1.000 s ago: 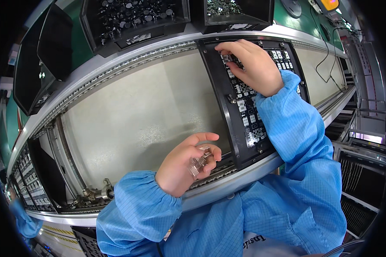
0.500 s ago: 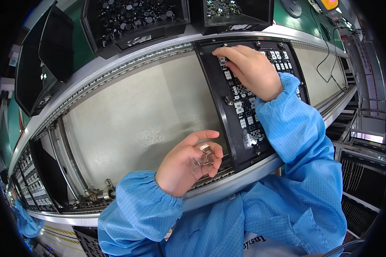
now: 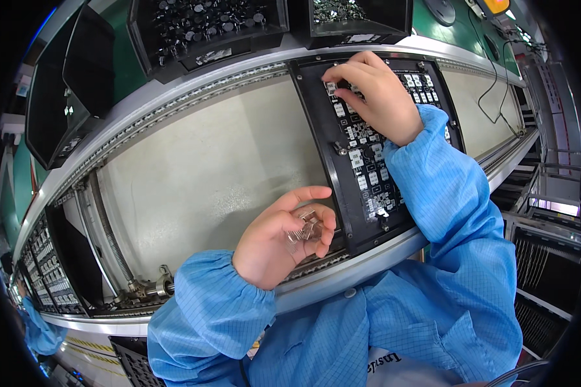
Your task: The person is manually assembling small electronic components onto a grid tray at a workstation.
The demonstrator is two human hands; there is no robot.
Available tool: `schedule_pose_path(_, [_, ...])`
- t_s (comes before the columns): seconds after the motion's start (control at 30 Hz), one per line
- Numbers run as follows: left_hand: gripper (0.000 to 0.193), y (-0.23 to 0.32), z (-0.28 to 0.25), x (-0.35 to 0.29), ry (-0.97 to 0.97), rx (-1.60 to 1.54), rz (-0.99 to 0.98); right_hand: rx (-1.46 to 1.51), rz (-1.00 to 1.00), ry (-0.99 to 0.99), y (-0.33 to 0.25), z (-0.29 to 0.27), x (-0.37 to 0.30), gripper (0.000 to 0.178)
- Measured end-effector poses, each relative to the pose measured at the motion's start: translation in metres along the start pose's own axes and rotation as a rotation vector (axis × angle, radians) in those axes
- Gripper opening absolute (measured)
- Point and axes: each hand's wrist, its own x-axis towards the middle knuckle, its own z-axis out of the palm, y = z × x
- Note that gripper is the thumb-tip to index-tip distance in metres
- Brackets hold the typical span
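Note:
My left hand (image 3: 274, 235) is cupped palm up over the conveyor's near rail, its fingers curled round several small clear and silvery parts with thin metal pins (image 3: 310, 227). The forefinger stretches toward the carrier. My right hand (image 3: 377, 97) reaches over a black carrier frame (image 3: 339, 187) that holds circuit boards (image 3: 371, 158) crowded with white block-shaped components. Its thumb and forefinger bend together at the boards' far left corner, beside a white component (image 3: 331, 89). Whatever lies between those fingertips is too small to make out. The hand and sleeve cover part of the boards.
Beyond the far rail stand a black bin of round dark components (image 3: 206, 26), another bin of small parts (image 3: 339, 13) and a tilted black bin (image 3: 64, 84). More loaded carriers (image 3: 48, 271) lie at the far left, near another person's blue sleeve (image 3: 42, 329). A cable (image 3: 490, 109) trails at right.
My right hand's fingers have shifted slightly and bent more at the same board corner. The left hand has risen a little, still cupping the pinned parts.

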Motion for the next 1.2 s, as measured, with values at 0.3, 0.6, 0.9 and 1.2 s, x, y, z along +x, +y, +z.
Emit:
schedule_pose_path(0.3, [0.058, 0.005, 0.008, 0.001, -0.086, 0.065, 0.111, 0.582, 0.044, -0.232, -0.053, -0.054, -0.004, 0.027])
schedule_pose_path(0.6, [0.076, -0.001, 0.019, 0.001, -0.056, 0.284, 0.255, 0.685, -0.252, -0.234, -0.078, -0.022, -0.027, 0.02])
schedule_pose_path(0.9, [0.049, 0.007, 0.011, 0.005, 0.098, 0.021, 0.212, 0.703, 0.086, -0.147, -0.058, -0.06, -0.02, 0.022])
schedule_pose_path(1.2, [0.038, 0.006, 0.006, 0.01, 0.186, -0.237, 0.27, 0.403, 0.076, -0.167, -0.04, -0.047, -0.04, 0.025])
